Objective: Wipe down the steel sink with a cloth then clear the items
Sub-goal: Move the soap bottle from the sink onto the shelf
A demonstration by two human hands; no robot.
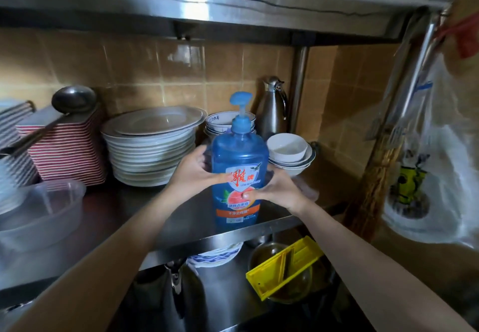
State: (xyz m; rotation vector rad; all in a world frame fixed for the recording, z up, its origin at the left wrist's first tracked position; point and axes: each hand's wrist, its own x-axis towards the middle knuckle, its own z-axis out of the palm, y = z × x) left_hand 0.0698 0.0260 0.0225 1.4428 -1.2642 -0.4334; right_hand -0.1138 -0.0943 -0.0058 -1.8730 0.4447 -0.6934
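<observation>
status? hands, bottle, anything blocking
Left hand and right hand both clamped on blue soap bottle. Bottle upright on steel shelf. Plate stack and white bowls close behind; front edge free.

A steel shelf carries a blue pump bottle at centre, stacked white plates and red-striped dishes left, bowls and a steel jug behind.
</observation>
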